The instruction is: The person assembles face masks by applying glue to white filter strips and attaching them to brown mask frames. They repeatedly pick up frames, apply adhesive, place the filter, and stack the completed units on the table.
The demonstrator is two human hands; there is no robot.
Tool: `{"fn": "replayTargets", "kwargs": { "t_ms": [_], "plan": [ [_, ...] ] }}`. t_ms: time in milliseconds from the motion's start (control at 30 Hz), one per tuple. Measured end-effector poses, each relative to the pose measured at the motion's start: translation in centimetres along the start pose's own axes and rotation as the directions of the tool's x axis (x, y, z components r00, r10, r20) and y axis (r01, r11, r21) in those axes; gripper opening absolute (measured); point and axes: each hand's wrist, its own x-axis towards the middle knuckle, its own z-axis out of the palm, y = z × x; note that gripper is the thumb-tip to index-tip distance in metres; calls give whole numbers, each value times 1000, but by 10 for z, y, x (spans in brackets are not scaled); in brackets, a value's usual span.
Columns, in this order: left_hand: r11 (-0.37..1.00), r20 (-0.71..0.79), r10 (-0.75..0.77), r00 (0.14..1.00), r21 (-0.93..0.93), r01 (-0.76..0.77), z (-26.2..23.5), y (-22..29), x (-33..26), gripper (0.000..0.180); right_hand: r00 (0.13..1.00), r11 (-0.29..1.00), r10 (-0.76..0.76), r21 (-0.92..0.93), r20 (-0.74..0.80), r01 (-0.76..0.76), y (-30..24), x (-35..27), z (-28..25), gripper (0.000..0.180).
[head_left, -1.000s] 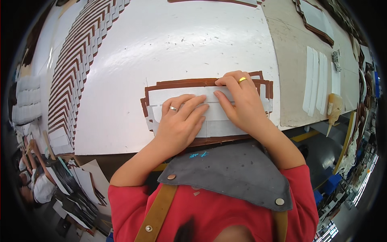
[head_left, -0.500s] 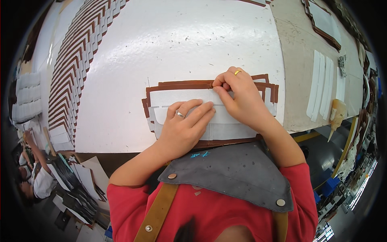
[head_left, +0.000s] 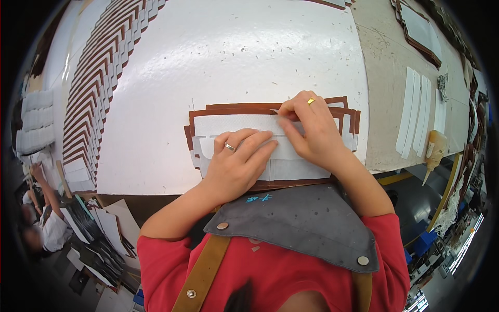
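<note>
A stack of brown leather panels [head_left: 234, 112] with white backing lies in front of me at the table's near edge. The panels overlap unevenly, so brown borders stick out at the sides. My left hand [head_left: 236, 161] rests on the top panel's white backing, its fingers stretched out and lying on it. At the far brown edge, right of the middle, my right hand [head_left: 314, 130] has thumb and forefinger bent together in a pinch. A small pale tip shows by these fingertips, too small to name. The fingers themselves are slightly blurred.
A long fanned row of brown-edged white pieces [head_left: 99, 88] runs along the left. At the right lie white strips [head_left: 410, 114], a glue bottle [head_left: 435, 148] at the table edge, and another panel stack [head_left: 418, 31]. A person [head_left: 49, 218] works at far left.
My right hand has shifted slightly right and its fingertips have drawn back a little from the brown edge; a small pale tip now shows there. The left hand stays almost where it was.
</note>
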Motion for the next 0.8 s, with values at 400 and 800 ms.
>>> {"fn": "replayTargets", "kwargs": {
  "t_ms": [400,800],
  "plan": [
    [998,37,-50,998,-32,51,-8,5,2,31,990,991,97,85,99,-105,-1,-3,-8,26],
    [962,188,-75,979,-247,121,-10,5,11,34,991,989,-131,-69,25,133,-23,-32,-2,34]
  ]
}}
